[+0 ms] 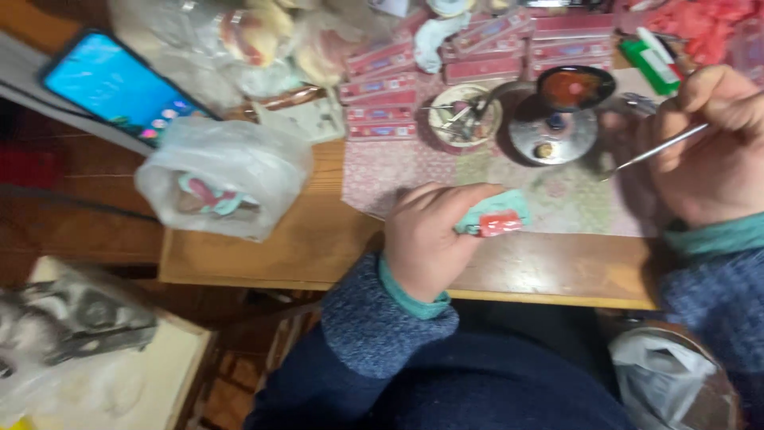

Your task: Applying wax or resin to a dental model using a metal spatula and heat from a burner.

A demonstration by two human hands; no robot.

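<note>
Head view, looking down at a wooden table (pixel 318 247), with motion blur throughout. We record the left hand (pixel 426 239) closed around a small teal and red piece (pixel 493 216), pinched between thumb and fingers just above the table's near edge, over the corner of a patterned pink mat (pixel 398 171). Only the end of the piece shows beyond the fingers; we cannot make out its shape or material. The right hand (pixel 712 147) grips a thin metal tool (pixel 656 149), its tip pointing left toward the mat; the handle end is hidden inside the fist, and the hand is cut off by the frame edge.

Beyond the hands we note a round metal lid (pixel 553 131), a dark bowl of reddish paste (pixel 574 86) and a small dish of metal tools (pixel 464 115), the contents too blurred to sort. A translucent plastic bag (pixel 227 175) sits to the left, holding teal and pink shapes we cannot identify. A lit phone (pixel 119 86) lies at far left, partly cropped.
</note>
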